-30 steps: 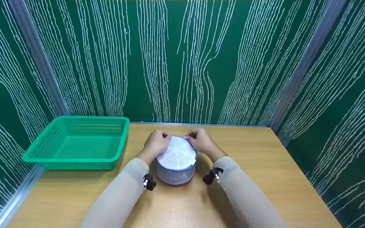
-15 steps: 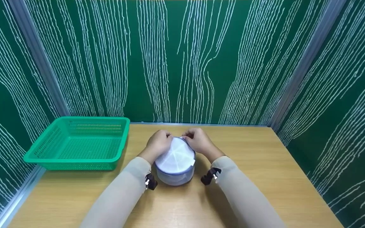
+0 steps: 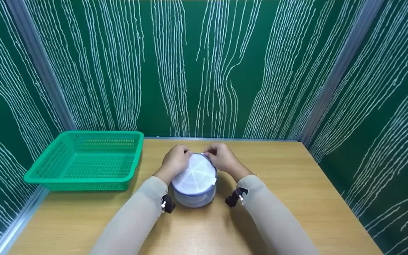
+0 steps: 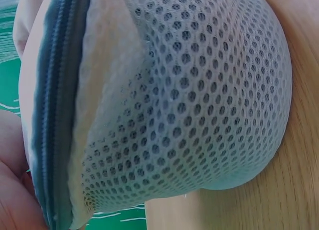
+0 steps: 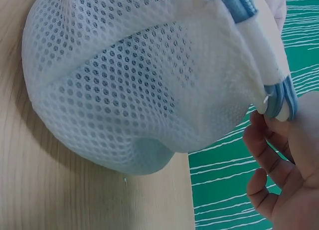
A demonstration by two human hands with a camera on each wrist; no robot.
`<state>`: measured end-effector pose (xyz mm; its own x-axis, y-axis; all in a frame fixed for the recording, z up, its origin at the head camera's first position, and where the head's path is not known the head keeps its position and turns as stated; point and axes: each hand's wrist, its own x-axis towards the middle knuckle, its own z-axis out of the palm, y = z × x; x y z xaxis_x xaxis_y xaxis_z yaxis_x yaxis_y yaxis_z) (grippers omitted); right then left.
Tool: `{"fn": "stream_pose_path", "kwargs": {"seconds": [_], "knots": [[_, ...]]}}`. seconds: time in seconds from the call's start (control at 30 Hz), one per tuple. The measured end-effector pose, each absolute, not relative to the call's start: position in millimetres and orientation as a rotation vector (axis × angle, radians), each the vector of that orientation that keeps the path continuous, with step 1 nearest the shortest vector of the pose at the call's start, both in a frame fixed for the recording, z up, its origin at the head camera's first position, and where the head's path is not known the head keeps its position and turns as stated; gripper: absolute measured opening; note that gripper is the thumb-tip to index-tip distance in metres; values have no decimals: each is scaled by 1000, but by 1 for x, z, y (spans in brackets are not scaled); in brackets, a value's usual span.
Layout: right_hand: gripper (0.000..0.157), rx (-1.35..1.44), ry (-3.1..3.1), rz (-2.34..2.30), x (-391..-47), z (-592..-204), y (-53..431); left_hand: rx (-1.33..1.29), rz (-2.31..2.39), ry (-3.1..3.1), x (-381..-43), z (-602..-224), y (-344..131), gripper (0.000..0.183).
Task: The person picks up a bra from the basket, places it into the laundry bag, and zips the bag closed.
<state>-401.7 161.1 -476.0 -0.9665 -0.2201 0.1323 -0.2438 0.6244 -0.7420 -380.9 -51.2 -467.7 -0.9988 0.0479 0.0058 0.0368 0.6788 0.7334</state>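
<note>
A round white mesh laundry bag (image 3: 194,175) with a blue-edged lid stands on the table in front of me. My left hand (image 3: 175,161) grips its far left rim with curled fingers. Along that edge a dark blue zipper (image 4: 55,105) runs beside the mesh wall, close by the fingers in the left wrist view. With thumb and fingertips, my right hand (image 3: 222,159) pinches the far right rim, where a blue and white band (image 5: 271,60) ends; its other fingers curl loosely below. A small white tag (image 3: 214,181) sticks out at the lid's right side. The bag's inside is hidden.
A green plastic basket (image 3: 83,184) with perforated walls stands at the left on the wooden table (image 3: 278,177). Green panels (image 3: 197,71) with white wavy lines enclose the table behind and on both sides.
The bag's lid has shifted slightly left and toward me. My right hand has moved a little left along the rim; both hands stay at the far edge.
</note>
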Motion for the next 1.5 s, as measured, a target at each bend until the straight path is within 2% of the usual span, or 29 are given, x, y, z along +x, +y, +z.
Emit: {"fn": "stream_pose_path", "kwargs": {"seconds": [0.53, 0.93, 1.23, 1.5], "knots": [[9, 318, -2828, 1319, -404, -475, 173, -55, 1262, 2836, -377, -469, -69, 30], [9, 361, -2785, 1316, -407, -479, 172, -100, 1321, 2810, -375, -467, -66, 33], [9, 383, -2770, 1302, -405, -476, 166, 63, 1226, 2925, -380, -462, -55, 35], [10, 398, -2777, 1310, -404, -474, 165, 128, 1180, 2927, -382, -456, -47, 28]]}}
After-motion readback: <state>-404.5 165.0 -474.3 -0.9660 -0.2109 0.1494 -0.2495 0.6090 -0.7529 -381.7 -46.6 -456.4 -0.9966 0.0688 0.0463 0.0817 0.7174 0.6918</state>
